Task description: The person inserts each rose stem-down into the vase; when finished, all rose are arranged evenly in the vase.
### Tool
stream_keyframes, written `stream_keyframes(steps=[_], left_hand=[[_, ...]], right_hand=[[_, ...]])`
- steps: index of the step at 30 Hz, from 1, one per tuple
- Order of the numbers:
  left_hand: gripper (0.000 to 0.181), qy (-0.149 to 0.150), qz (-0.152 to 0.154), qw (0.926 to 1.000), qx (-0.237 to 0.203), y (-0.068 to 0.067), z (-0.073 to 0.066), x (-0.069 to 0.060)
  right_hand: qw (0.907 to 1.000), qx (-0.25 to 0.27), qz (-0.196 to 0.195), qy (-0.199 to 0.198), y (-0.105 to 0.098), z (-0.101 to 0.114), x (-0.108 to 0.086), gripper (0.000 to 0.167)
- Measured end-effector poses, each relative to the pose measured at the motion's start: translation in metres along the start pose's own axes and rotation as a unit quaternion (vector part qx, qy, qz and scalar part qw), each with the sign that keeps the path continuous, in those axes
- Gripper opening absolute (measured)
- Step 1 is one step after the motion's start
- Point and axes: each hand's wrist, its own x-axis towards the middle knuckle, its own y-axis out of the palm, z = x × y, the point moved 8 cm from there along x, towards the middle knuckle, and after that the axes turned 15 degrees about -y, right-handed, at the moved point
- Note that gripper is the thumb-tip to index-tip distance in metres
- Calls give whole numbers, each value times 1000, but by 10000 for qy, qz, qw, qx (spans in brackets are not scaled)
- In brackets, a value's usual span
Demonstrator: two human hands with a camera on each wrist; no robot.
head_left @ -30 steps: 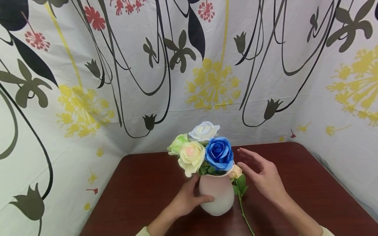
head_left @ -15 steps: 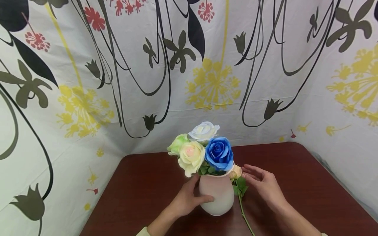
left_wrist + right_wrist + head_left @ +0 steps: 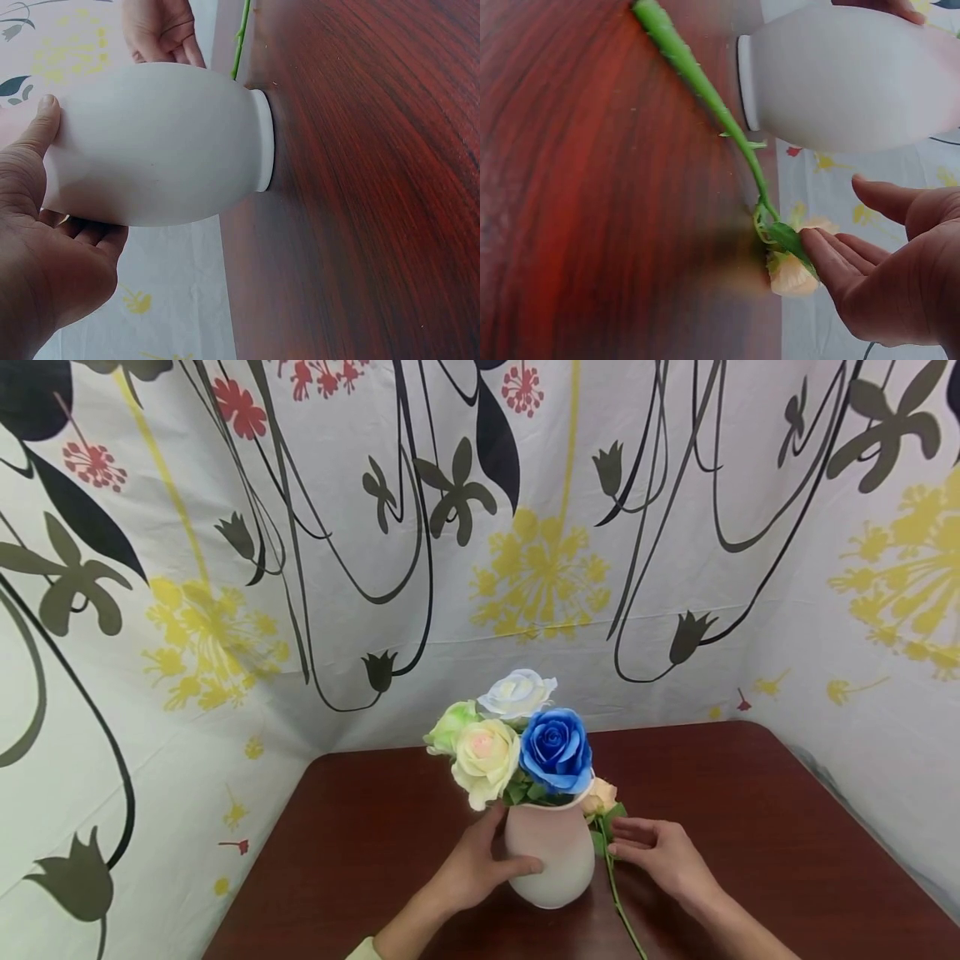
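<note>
A pale vase (image 3: 551, 852) stands upright on the table, and my left hand (image 3: 468, 864) grips its left side, thumb across the front. In the left wrist view the fingers of that hand curl behind the vase (image 3: 157, 142). Out of its mouth rise a blue rose (image 3: 557, 750), a cream rose (image 3: 486, 753), a white rose (image 3: 517, 693) and a greenish one (image 3: 454, 727). A peach rose (image 3: 600, 797) lies on the table right of the vase. Beside its leaves (image 3: 791, 241) is my right hand (image 3: 892, 262), thumb and fingers apart, with nothing pinched between them.
The dark red-brown wooden table (image 3: 360, 827) has rounded far corners. A white cloth with printed flowers (image 3: 345, 560) hangs close behind it and along both sides. The peach rose's green stem (image 3: 621, 910) runs toward the near edge.
My right hand has come down and nearer, from beside the vase's rim to the peach rose's leaves and upper stem. The left hand and the vase have stayed put.
</note>
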Motion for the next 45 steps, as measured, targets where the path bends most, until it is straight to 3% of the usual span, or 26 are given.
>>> stream_keyframes(steps=[6,13,28,37,45], left_hand=[[83,31,19,10000,-7,1,0,0],[84,79,37,10000,-22,1,-1,-1],[81,-19,53,10000,-66,2,0,0],[81,1,56,10000,-34,2,-1,-1],[81,48,53,10000,-39,1,-2,-1]], right_hand=[[9979,-535,373,-23,7,-7,0,57],[9923,-1175,387,4,9,-10,3,58],[9888,-1448,275,-226,10,-15,4,46],[9970,-702,105,322,11,-24,2,33],[9984,-237,442,271,7,-21,1,25]])
